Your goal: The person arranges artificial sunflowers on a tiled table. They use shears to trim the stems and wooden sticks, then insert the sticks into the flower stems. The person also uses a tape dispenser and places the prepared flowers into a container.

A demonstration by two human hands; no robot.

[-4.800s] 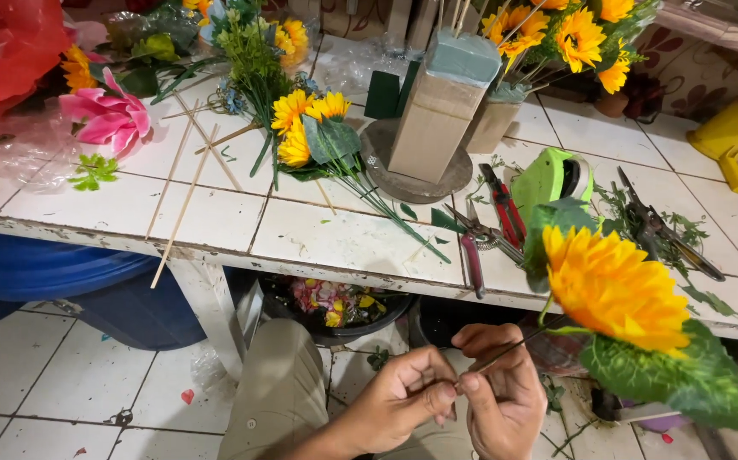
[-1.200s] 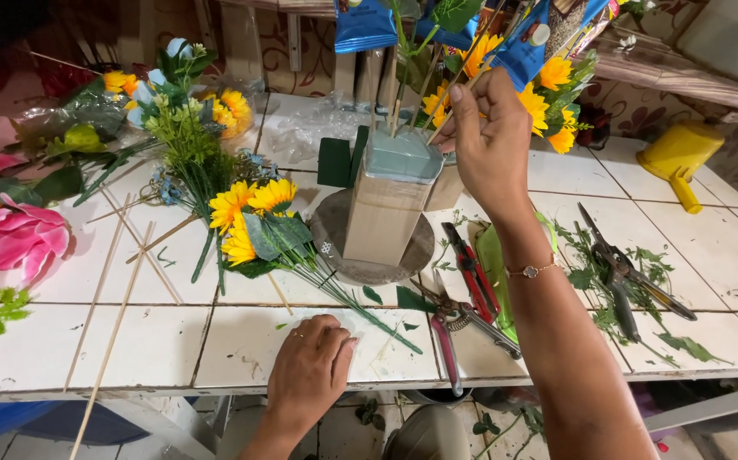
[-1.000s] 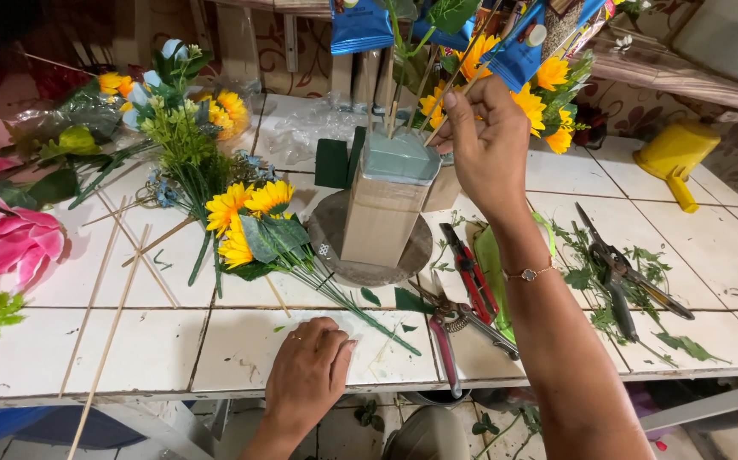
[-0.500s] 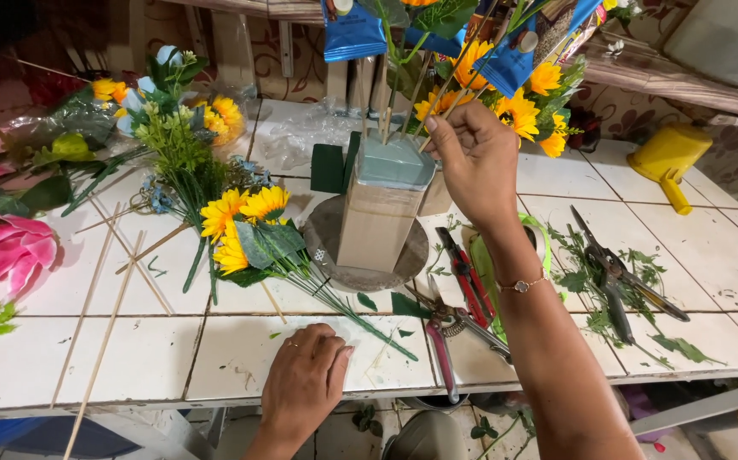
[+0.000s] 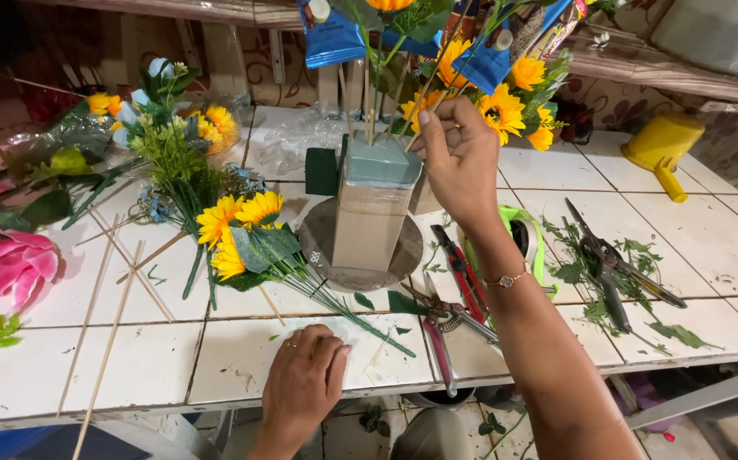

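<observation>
My right hand (image 5: 461, 160) is raised over the table, pinching a thin wooden stick (image 5: 433, 95) that carries a yellow sunflower (image 5: 448, 56) above the top of a tall foam block (image 5: 374, 204). The block is wrapped in brown tape and stands on a round grey plate (image 5: 321, 247). More sticks with flowers and blue packets (image 5: 330, 34) rise from the block. My left hand (image 5: 304, 383) rests palm down on the white tiled table (image 5: 241, 358) near its front edge, holding nothing. A bunch of artificial sunflowers (image 5: 241, 234) lies just beyond that hand.
Red-handled pliers (image 5: 450, 255) and cutters (image 5: 437, 328) lie right of the plate, with black shears (image 5: 611, 264) on leaf scraps further right. Loose wooden sticks (image 5: 105, 332), a pink flower (image 5: 7, 268) and mixed blooms (image 5: 160, 140) fill the left. A yellow scoop (image 5: 665, 146) sits far right.
Earlier both hands worked a sunflower stem below the table edge. Since then my right hand has lifted to the arrangement and lowered the stick slightly toward the block; my left hand stays flat on the table.
</observation>
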